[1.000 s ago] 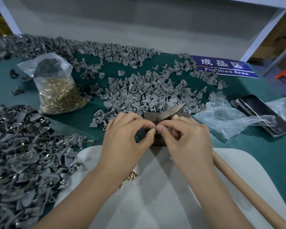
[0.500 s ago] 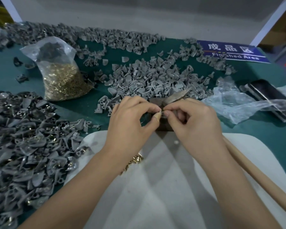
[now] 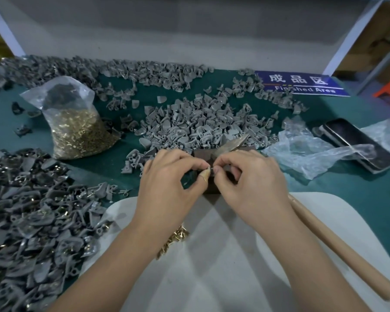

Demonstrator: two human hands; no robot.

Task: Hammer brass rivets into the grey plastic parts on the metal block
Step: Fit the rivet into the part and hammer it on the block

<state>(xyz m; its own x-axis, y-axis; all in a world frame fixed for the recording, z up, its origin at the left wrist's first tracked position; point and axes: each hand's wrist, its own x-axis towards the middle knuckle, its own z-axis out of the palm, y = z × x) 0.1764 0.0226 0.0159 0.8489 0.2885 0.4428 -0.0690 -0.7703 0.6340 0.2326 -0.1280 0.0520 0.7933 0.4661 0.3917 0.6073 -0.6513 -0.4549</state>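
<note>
Fingers (image 3: 204, 174) of both hands pinch rivet (image 3: 209, 168) into grey part over metal block (image 3: 203, 154); seat straight before hammering.

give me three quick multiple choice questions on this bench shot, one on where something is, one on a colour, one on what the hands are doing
1. Where does the clear plastic bag of brass rivets stand?
A. far left of the hands on the green mat
B. on the blue sign
C. on the white board

2. What colour is the sign reading "Finished Area"?
A. red
B. blue
C. yellow

3. What are the left hand and right hand doing?
A. swinging the hammer
B. lying flat and open
C. pinching a small piece together over the dark metal block

Answers:
1 A, the bag sits far left on the mat, beyond the hands.
2 B, white lettering on a blue plate.
3 C, the fingertips meet over the block while the wooden hammer handle lies unheld on the right.
</note>
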